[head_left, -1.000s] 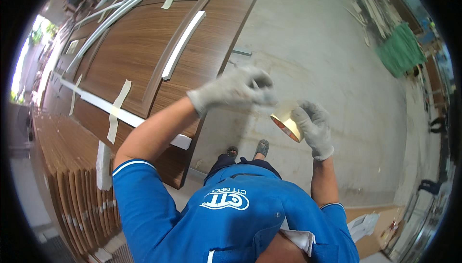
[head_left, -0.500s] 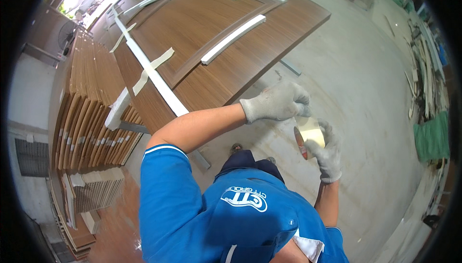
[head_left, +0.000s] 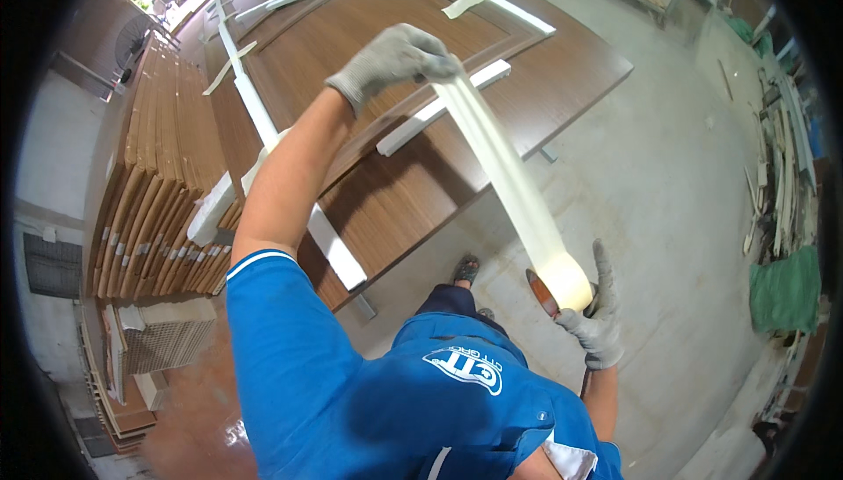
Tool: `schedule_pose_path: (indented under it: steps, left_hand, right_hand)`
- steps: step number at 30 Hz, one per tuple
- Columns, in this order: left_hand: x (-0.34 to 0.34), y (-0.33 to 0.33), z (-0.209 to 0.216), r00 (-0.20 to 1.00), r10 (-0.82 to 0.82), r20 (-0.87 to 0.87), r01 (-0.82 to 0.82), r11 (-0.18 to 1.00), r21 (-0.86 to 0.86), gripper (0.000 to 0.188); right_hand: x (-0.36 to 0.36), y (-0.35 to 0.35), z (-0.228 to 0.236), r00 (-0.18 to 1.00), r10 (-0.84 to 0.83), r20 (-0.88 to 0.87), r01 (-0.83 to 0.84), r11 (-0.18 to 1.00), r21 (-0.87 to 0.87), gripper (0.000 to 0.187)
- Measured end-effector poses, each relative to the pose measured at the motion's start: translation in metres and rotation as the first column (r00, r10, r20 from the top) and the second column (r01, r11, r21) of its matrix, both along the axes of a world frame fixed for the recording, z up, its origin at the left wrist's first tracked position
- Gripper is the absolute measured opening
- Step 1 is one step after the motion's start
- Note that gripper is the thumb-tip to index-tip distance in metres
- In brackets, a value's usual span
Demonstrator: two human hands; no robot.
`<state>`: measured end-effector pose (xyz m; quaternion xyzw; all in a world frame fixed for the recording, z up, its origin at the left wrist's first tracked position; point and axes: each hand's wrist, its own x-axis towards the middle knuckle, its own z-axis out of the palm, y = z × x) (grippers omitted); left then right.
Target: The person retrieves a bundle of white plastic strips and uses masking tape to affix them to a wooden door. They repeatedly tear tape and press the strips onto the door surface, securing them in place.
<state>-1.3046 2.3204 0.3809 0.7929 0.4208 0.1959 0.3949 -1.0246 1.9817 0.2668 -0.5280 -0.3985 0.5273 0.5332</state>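
A roll of cream masking tape [head_left: 566,283] is gripped in my gloved right hand [head_left: 597,322], out over the floor to the right. From it a long strip of tape [head_left: 502,164] runs taut, up and leftward. My gloved left hand [head_left: 397,60] pinches the strip's free end above a brown wood-grain door panel [head_left: 399,208]. Under the strip a short white bar [head_left: 443,109] lies on the panel. Longer white strips [head_left: 334,247] lie along the panel's left side and far part, with pieces of tape [head_left: 479,0] across some of them.
Brown panels [head_left: 145,234] stand stacked on edge at the left. A fan [head_left: 132,41] is behind them. Scrap strips [head_left: 777,173] and a green cloth [head_left: 784,291] lie along the right side. The panel's metal support [head_left: 549,154] shows past its edge.
My left hand has moved up and left over the panel, drawing out a long strip of tape. My right hand has lowered slightly with the roll.
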Motion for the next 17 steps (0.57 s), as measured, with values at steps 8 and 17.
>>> schedule_pose_path:
  steps: [8,17]
  left_hand:
    - [-0.045,0.082,-0.068,0.929,0.217,-0.299,-0.169,0.969,0.178,0.030]
    - [-0.050,0.077,-0.088,0.744,0.526,-0.412,-0.335,0.828,0.450,0.091]
  right_hand:
    - [-0.016,0.092,-0.031,0.996,0.083,0.016,-0.082,0.995,-0.055,0.110]
    - [-0.005,0.133,-0.099,0.861,0.447,0.242,-0.424,0.895,-0.142,0.113]
